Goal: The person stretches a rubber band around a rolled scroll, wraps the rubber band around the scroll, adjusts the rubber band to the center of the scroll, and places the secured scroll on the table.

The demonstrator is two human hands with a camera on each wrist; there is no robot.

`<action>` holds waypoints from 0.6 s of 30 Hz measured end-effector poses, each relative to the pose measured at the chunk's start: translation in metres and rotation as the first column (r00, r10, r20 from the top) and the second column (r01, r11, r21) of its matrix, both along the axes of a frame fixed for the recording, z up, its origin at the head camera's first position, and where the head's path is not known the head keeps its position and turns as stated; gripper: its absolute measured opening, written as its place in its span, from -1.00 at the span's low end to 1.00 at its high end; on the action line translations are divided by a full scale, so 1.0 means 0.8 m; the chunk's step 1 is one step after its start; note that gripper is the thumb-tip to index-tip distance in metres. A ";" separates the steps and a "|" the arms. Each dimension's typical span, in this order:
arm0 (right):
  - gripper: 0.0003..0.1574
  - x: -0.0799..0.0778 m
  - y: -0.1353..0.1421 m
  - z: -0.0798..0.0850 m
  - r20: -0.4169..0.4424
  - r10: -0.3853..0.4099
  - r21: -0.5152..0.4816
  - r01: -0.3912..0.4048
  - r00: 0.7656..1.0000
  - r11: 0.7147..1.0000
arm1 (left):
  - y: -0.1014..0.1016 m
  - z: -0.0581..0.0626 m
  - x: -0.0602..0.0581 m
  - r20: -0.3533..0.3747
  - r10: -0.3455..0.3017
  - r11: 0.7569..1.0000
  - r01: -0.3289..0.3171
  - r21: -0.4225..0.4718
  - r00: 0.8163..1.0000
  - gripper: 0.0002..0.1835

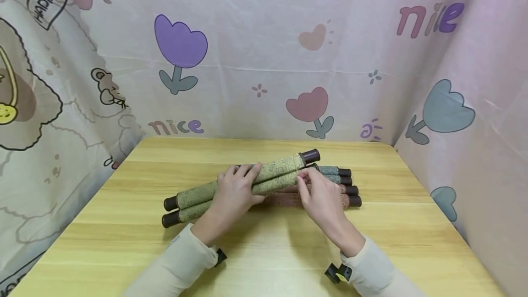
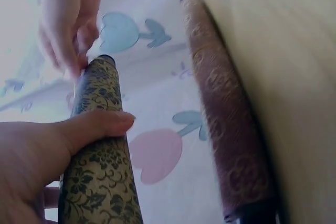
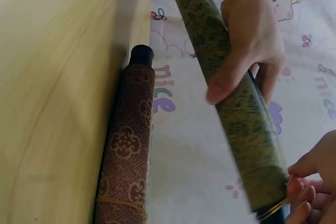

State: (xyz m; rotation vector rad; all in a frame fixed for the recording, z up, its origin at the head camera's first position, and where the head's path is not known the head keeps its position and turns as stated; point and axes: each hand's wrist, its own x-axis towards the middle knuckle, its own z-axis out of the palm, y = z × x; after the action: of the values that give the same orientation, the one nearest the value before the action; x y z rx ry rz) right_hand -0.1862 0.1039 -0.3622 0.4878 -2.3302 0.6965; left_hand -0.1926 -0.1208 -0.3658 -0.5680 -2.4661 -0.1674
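A yellow-green patterned scroll (image 1: 280,167), rolled from both ends into two rods with dark knobs, is held up at a slant above the table. My left hand (image 1: 235,191) grips it around the middle, its thumb along the near side in the left wrist view. At the scroll's right end, my right hand (image 1: 323,196) pinches a thin yellowish rubber band (image 3: 273,211) that loops around the roll near the knob. Beneath and behind lie a reddish-brown scroll (image 3: 126,145), with a similar band around it, and a blue-green scroll (image 1: 328,170), partly hidden.
The light wooden table (image 1: 123,242) carries the two lying scrolls near its middle right. A printed cloth curtain (image 1: 255,49) stands along the table's back and both sides. Each wrist wears a small black camera, such as the right one (image 1: 338,273).
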 end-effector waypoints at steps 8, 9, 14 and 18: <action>-0.95 0.002 -0.001 -0.001 0.008 0.044 -0.166 -0.042 0.999 0.985 | -0.015 0.012 -0.010 -0.048 -0.046 0.991 0.052 0.125 0.998 -0.06; -0.95 0.002 -0.002 -0.003 0.015 0.067 -0.196 -0.063 0.998 0.979 | -0.016 0.013 -0.011 -0.053 -0.048 0.989 0.055 0.137 0.997 -0.06; -0.92 -0.002 -0.006 -0.007 0.135 0.273 -0.452 -0.186 0.953 0.872 | -0.019 0.016 -0.012 -0.024 -0.073 0.973 0.077 0.217 0.997 -0.09; -0.83 -0.005 -0.008 -0.010 0.253 0.461 -0.681 -0.182 0.851 0.710 | -0.018 0.019 -0.011 0.024 -0.086 0.960 0.076 0.268 0.996 -0.11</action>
State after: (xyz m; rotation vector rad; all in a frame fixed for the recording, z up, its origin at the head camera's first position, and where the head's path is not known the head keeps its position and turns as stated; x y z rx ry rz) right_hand -0.1901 0.0975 -0.3703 0.4718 -2.1730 1.8515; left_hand -0.2012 -0.1350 -0.3507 -0.5516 -2.4013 -0.5388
